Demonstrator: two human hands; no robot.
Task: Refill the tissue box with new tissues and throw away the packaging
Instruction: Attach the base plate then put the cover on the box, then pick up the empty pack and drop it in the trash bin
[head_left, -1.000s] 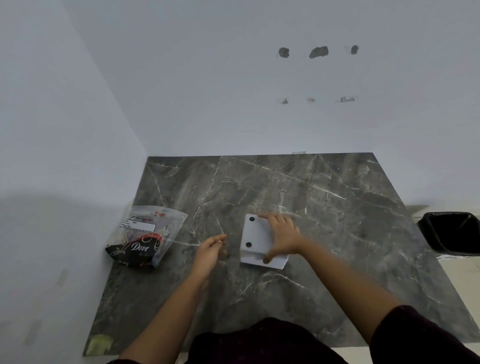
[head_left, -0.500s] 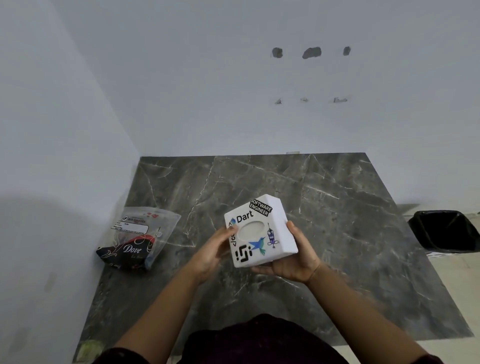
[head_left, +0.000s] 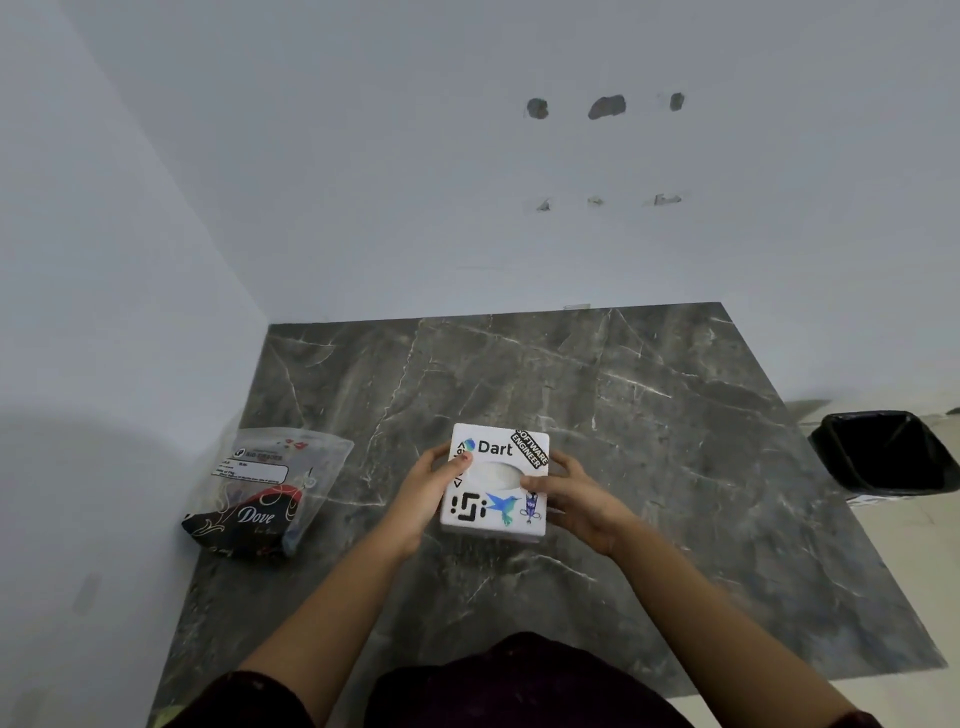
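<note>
White stickered square tissue box (head_left: 493, 480), base-up a second ago, now opening-up, gripped by left hand (head_left: 423, 493) and right hand (head_left: 579, 499) over grey marble counter (head_left: 649, 415); refill seemingly done.

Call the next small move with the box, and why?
Probably pull a tissue up through the oval slot: both hands, left and right, grip the box slot-up, right thumb at the opening, white tissue showing inside.
</note>
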